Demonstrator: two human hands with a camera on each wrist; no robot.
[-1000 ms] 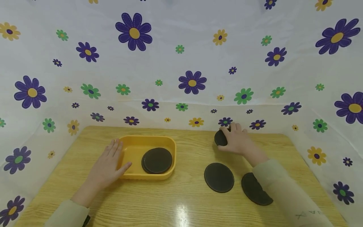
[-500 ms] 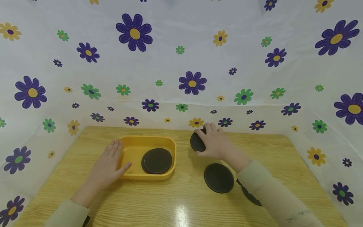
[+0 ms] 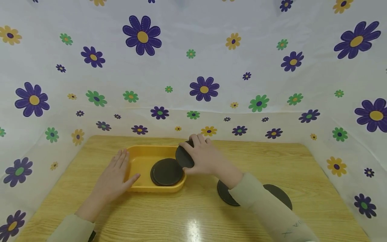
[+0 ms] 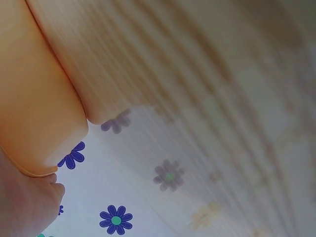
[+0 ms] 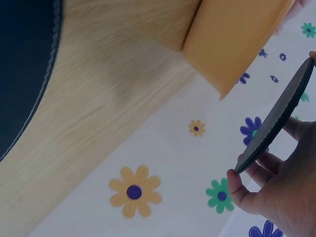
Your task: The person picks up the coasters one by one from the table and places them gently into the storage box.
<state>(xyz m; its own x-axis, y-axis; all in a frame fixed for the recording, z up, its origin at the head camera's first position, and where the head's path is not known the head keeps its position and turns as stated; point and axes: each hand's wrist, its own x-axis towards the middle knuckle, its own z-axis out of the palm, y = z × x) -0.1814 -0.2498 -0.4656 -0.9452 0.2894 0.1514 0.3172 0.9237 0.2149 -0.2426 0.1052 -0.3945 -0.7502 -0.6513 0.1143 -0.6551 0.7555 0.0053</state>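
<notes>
Wooden table [image 3: 193, 215], flowered white cloth [image 3: 193, 67] behind, yellow tray [image 3: 142, 158] holding dark discs [image 3: 166, 173], left hand [image 3: 113, 178] flat, fingers straight against tray's side, right hand [image 3: 205, 156] fingers curled gripping 1 tilted disc [image 3: 183, 157] above tray's right rim, 2 discs [image 3: 225, 195] on table, faint unreadable sleeve writing [image 3: 291, 228]

1. The held disc [image 3: 183, 157] is a thin, round, dark coaster, tilted on edge above the right rim of the tray; fingers curl round its far side.
2. The yellow tray [image 3: 142, 158] is a shallow rounded rectangle, lying flat near the table's back-left part.
3. The stacked discs [image 3: 166, 172], equally dark and round, lie flat in the tray's right half, against its front wall.
</notes>
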